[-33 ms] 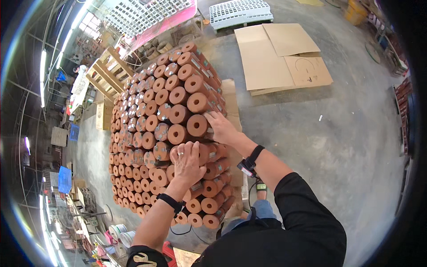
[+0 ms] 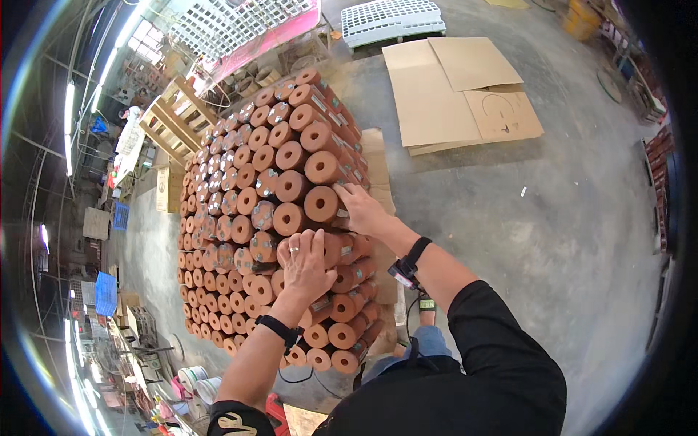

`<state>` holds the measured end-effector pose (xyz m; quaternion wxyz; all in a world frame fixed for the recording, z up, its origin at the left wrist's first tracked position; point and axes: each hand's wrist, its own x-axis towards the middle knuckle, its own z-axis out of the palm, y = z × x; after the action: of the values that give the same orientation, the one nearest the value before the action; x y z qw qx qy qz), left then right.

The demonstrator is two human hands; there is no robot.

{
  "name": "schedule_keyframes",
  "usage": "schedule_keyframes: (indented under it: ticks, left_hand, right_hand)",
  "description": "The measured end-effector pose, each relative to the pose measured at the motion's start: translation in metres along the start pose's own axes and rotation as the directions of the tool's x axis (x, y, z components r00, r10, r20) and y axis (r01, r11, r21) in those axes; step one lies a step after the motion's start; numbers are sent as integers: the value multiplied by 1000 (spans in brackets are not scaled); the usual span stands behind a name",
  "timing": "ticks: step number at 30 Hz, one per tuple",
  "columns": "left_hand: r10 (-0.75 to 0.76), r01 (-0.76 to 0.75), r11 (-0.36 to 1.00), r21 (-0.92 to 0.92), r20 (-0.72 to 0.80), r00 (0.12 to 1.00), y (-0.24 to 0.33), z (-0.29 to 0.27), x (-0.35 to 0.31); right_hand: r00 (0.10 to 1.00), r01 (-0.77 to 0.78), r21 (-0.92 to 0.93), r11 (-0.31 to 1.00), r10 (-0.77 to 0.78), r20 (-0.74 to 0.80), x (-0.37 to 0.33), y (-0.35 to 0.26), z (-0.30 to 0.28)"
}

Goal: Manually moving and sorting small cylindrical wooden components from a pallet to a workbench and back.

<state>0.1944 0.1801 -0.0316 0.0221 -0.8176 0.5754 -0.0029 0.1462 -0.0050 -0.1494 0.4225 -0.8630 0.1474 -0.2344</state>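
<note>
Several reddish-brown cylinders, each with a round hole through its end, are stacked in rows before me. My left hand [image 2: 307, 267] is closed over the end of one brown cylinder [image 2: 332, 251] on the near side, its fingers bent across the upper edge. Just beyond it, my right hand [image 2: 363, 211] has its fingers curled against the side of another brown cylinder [image 2: 321, 204], close to the stack's right edge. Part of each grip is hidden behind the hands. A dark band with a small device sits on my right wrist, and a black band on my left.
Flat cardboard sheets [image 2: 465, 94] lie on the concrete floor at the far right. A pale blue plastic pallet [image 2: 392, 20] is at the back. Left of the stack stand a wooden pallet [image 2: 174, 120] and a cardboard box [image 2: 169, 190]. White buckets [image 2: 193, 378] stand at lower left.
</note>
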Motion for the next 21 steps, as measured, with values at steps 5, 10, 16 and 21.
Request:
schedule_keyframes:
  ticks: [5, 10, 16, 21]
  left_hand:
    - [-27, 27, 1000, -8, -18, 999, 4, 2, 6]
    - [-18, 17, 999, -27, -27, 999, -1, 3, -3]
    - [-62, 65, 992, -108, 25, 998, 3, 2, 0]
    - [-75, 76, 996, -55, 21, 997, 1, 3, 0]
  right_hand:
    - [978, -20, 228, 973, 66, -197, -15, 13, 14]
    - [713, -579, 503, 642, 698, -69, -75, 44, 62]
    - [786, -617, 96, 781, 618, 15, -105, 27, 116]
    - [910, -370, -420, 828, 414, 14, -105, 1, 95]
